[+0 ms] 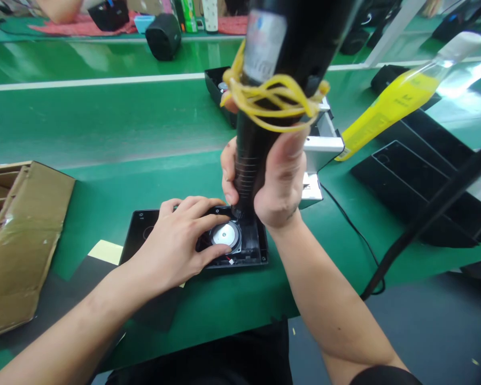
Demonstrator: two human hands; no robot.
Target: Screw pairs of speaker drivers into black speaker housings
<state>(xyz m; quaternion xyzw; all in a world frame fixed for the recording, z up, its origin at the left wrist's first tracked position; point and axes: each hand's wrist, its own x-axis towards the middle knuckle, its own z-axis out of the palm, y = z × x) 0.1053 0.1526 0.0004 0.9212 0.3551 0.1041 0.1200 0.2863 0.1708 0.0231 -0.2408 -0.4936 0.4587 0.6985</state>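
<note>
A flat black housing (248,251) lies on the green bench in front of me, with a round silver speaker (225,235) set in it. My left hand (180,240) lies flat on the housing, fingers spread beside the speaker, pressing it down. My right hand (276,184) is wrapped round a black electric screwdriver (260,123) held upright. Its tip meets the housing's far edge just right of the speaker. Yellow rubber bands (272,99) are wound round the tool's body.
A torn cardboard box (20,235) lies at the left. A yellow bottle (401,96) leans at the right over black panels (417,176). A white metal fixture (320,149) stands behind the screwdriver. A black cable (425,219) crosses at the right. A black speaker (163,36) stands on the far bench.
</note>
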